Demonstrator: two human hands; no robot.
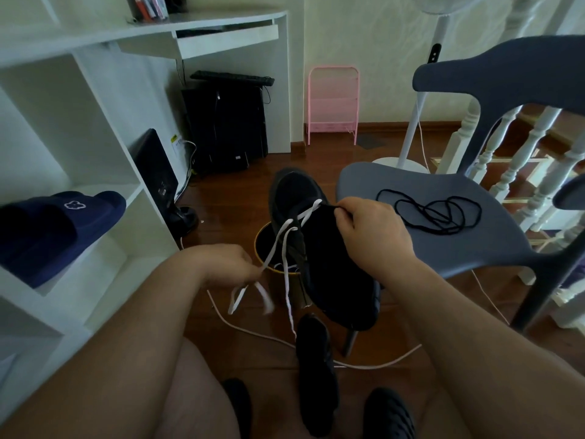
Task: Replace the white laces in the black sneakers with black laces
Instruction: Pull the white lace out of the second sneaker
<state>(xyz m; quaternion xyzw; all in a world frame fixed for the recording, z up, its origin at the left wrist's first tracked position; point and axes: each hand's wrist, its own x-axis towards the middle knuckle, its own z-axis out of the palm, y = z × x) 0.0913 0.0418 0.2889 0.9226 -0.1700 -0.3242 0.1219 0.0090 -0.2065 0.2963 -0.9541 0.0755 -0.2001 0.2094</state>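
A: Where the floor (228, 217) shows, it's dark polished wood, with a white cable (253, 331) snaking across it. What's around?

B: White shelf (104, 172) on the left, a navy slipper (57, 229) in one compartment. White desk (221, 23) at the back; under it, a black computer tower (226, 128) with a keyboard (232, 78) on top. Pink rack (333, 104) against the wall, fan stand (411, 122) beside it, white banister (519, 160) far right.

A: The task things?

B: Sneaker (316, 248) held up mid-frame, over a yellow-rimmed bin (262, 245). Right hand (370, 229) grips it near the top, fingers curled. Left hand (221, 264) pinches the white lace (285, 236), drawn taut from the eyelets; loose ends dangle, blurred. Black laces (437, 213) lie tangled on the grey chair (395, 185) seat, just beside the right hand. A second dark shoe (316, 369) stands on the floor below.
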